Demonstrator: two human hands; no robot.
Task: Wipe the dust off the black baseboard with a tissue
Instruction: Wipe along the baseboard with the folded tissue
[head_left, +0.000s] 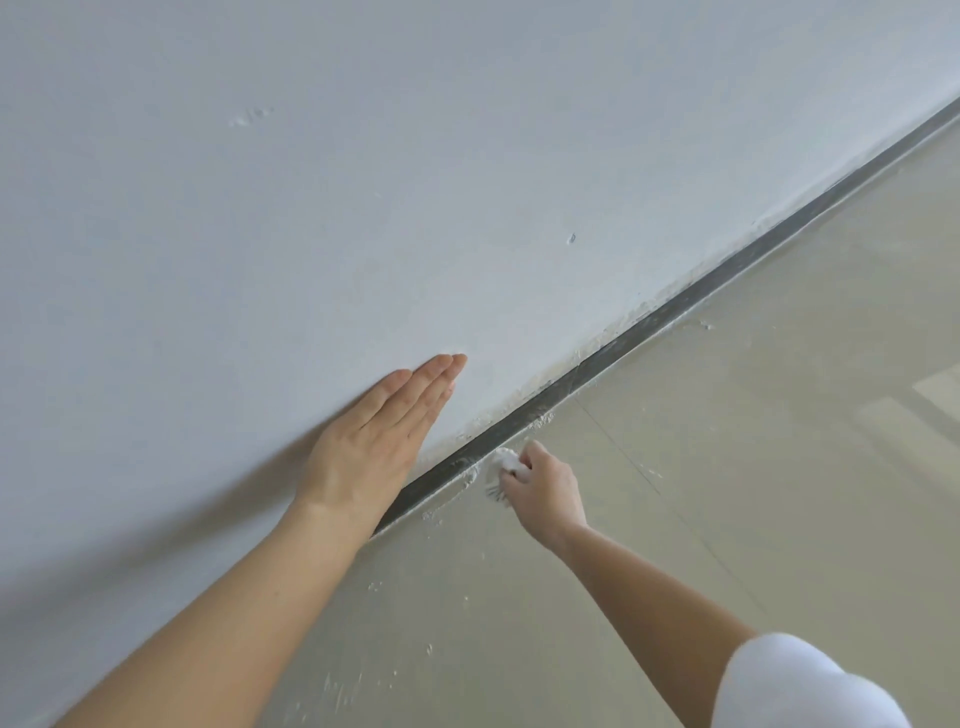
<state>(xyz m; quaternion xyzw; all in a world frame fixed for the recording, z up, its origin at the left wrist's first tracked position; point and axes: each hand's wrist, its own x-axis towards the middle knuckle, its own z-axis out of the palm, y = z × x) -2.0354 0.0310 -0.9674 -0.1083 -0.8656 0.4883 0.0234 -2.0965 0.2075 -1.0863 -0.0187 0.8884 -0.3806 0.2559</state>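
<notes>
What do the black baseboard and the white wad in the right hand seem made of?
Baseboard: dark, matte strip, maybe painted or plastic; grey dusty smears dull it. Tissue: soft white paper, by its crumpled folds, gripped by the right hand.

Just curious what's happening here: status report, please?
Left hand flat on wall. Right hand grips tissue at black baseboard. Nothing blocking; white flecks on floor.
</notes>
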